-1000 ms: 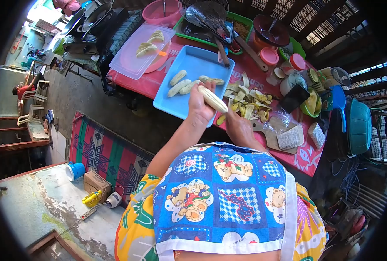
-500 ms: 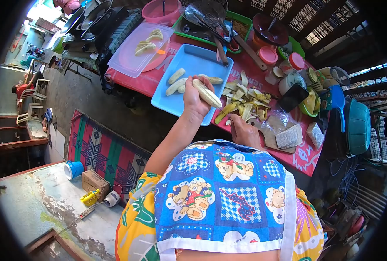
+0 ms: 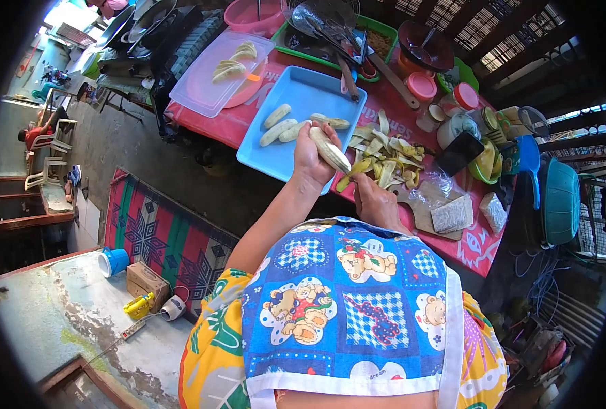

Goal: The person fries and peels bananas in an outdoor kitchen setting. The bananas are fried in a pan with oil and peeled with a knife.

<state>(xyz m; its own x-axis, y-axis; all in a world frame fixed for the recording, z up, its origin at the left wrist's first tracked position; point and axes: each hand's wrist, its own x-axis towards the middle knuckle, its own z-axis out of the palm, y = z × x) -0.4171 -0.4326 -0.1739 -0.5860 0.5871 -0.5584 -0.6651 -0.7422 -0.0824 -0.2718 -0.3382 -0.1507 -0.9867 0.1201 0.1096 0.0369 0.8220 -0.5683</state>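
Observation:
A peeled banana (image 3: 329,150) lies in my left hand (image 3: 307,156), whose fingers wrap round it above the near right part of the blue tray (image 3: 256,161). Close to the banana's lower end is my right hand (image 3: 376,202), its fingers closed; what they hold is too small to make out. Several peeled bananas (image 3: 277,116) rest in the tray. Yellow-green peels (image 3: 388,160) are heaped on the red tablecloth (image 3: 478,240), to the right of the tray.
A chopping board (image 3: 422,213) with a wrapped white block (image 3: 453,215) lies right of my right hand. Sliced bananas (image 3: 228,70) sit on a translucent lid (image 3: 200,88). Farther back are a green tray (image 3: 293,49) with utensils, jars and a dark phone (image 3: 460,153).
My right hand has moved slightly up and left, closer to the banana's end. The banana in my left hand has shifted slightly right and down.

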